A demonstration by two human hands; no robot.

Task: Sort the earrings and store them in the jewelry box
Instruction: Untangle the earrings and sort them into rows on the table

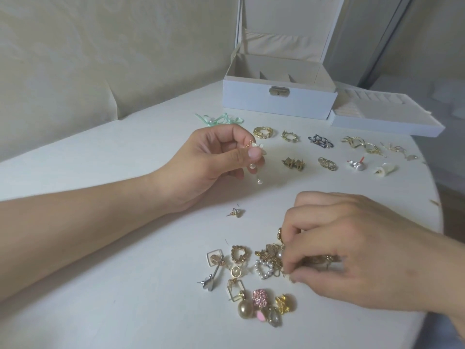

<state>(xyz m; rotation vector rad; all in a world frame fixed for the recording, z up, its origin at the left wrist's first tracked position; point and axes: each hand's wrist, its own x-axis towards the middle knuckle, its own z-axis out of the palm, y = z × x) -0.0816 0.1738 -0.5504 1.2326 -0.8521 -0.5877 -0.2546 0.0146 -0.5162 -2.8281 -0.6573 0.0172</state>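
- Head view: a pearl drop earring [254,157] with a white flower top is pinched in the left hand [208,162], held above the white table [125,172].
- Right hand [347,250] fingers are curled, pinching at a small piece in the unsorted pile [261,275]: gold hearts, pearl heart, pink stud, square frames.
- Sorted pairs [327,152] are laid in two rows near the jewelry box [279,96], white, lid raised, compartments visible.
- Removed tray [385,117] is set just right of the box.
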